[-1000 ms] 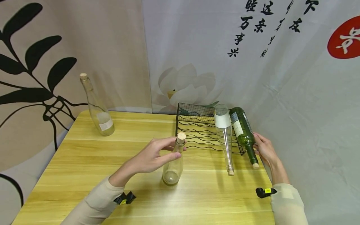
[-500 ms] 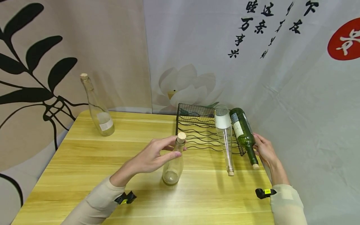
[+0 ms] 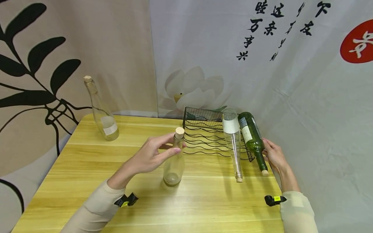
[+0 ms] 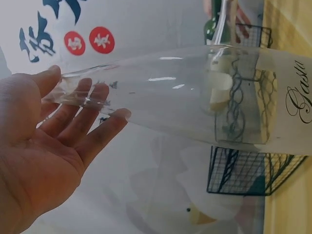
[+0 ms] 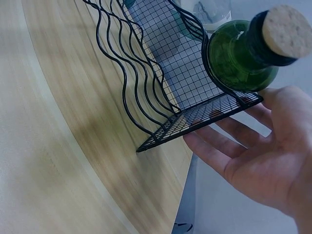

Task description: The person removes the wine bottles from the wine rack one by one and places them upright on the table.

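Note:
My left hand [image 3: 152,153] holds a clear glass bottle [image 3: 173,168] by its neck, thumb on one side and fingers on the other. The bottle is corked and nearly upright; whether its base touches the table I cannot tell. In the left wrist view, part of a label with cursive lettering shows on the bottle [image 4: 161,92]. My right hand [image 3: 275,156] lies at the right end of a black wire bottle rack [image 3: 204,142]. Seen from the right wrist, its fairly straight fingers [image 5: 214,141] touch the mesh side, beside a corked green wine bottle [image 5: 234,58].
On the rack's upper wavy wires lie the green bottle [image 3: 250,136] and a clear corked bottle [image 3: 231,139], necks toward me. Another clear bottle [image 3: 105,119] stands at the wooden table's [image 3: 87,174] back left. A printed cloth [image 3: 116,48] hangs behind.
My left hand has moved slightly left and away from me with the clear bottle. The right hand, rack and other bottles stay in place.

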The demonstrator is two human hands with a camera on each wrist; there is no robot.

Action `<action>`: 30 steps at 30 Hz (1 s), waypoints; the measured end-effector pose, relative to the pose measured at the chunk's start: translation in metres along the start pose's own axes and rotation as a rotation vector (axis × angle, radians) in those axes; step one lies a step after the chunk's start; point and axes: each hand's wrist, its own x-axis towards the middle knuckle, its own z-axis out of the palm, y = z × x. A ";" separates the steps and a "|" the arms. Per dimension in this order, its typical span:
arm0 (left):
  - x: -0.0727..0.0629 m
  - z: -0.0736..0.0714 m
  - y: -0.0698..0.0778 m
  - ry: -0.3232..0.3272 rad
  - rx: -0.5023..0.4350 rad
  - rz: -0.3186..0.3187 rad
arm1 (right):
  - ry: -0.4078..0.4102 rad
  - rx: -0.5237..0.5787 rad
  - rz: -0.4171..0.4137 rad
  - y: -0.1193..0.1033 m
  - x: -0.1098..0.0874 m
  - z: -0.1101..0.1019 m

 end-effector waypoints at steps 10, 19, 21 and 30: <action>0.002 -0.028 -0.005 0.117 0.075 0.017 | -0.008 0.014 0.009 0.001 0.000 0.000; 0.002 -0.057 -0.012 0.220 0.101 0.011 | -0.013 0.026 0.005 -0.001 0.000 0.000; 0.002 -0.062 -0.014 0.243 0.093 0.001 | -0.013 0.014 0.004 -0.001 -0.001 0.000; 0.005 -0.089 -0.022 0.325 0.159 -0.045 | -0.011 -0.001 -0.007 -0.001 -0.001 0.000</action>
